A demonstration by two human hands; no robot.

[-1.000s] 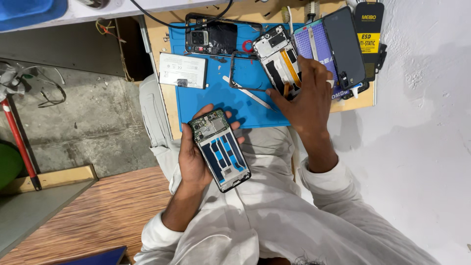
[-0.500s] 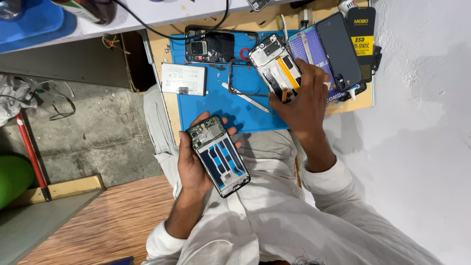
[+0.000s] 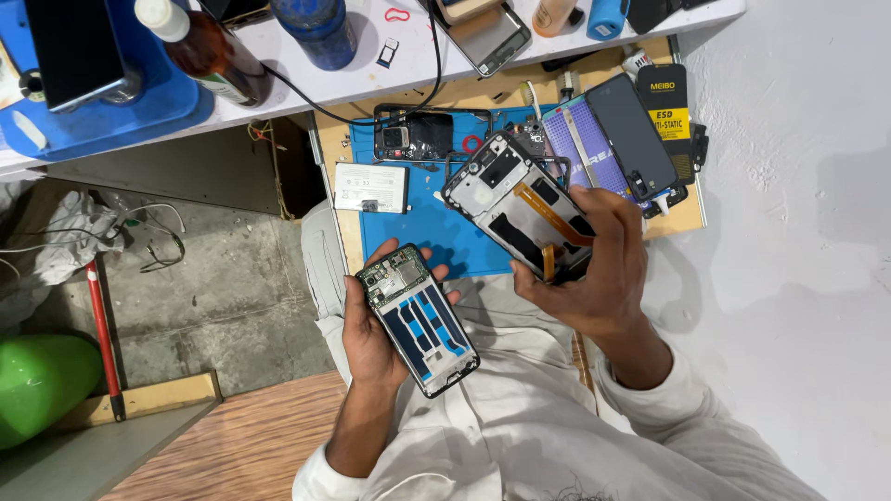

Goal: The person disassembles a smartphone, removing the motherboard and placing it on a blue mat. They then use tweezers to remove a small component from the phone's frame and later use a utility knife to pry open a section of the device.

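My left hand (image 3: 369, 336) cradles an opened phone body (image 3: 418, 318), its green circuit board at the top and blue strips down the middle. My right hand (image 3: 600, 269) grips a second phone part, a screen frame (image 3: 513, 204) with an orange flex cable, held tilted above the blue work mat (image 3: 418, 227). Both parts hover over my lap, close to the mat's near edge.
On the mat lie a white battery (image 3: 370, 187), a black phone frame (image 3: 418, 134) and a dark screen (image 3: 634, 136) on a purple-lined panel. A white shelf (image 3: 371, 65) above carries a brown bottle (image 3: 206, 46), a blue cup (image 3: 317, 28) and another phone (image 3: 485, 35). A green cylinder (image 3: 42, 385) lies on the floor at left.
My right hand has picked the screen frame with the orange cable off the mat and drawn it toward me. The view has shifted, showing more of the shelf above.
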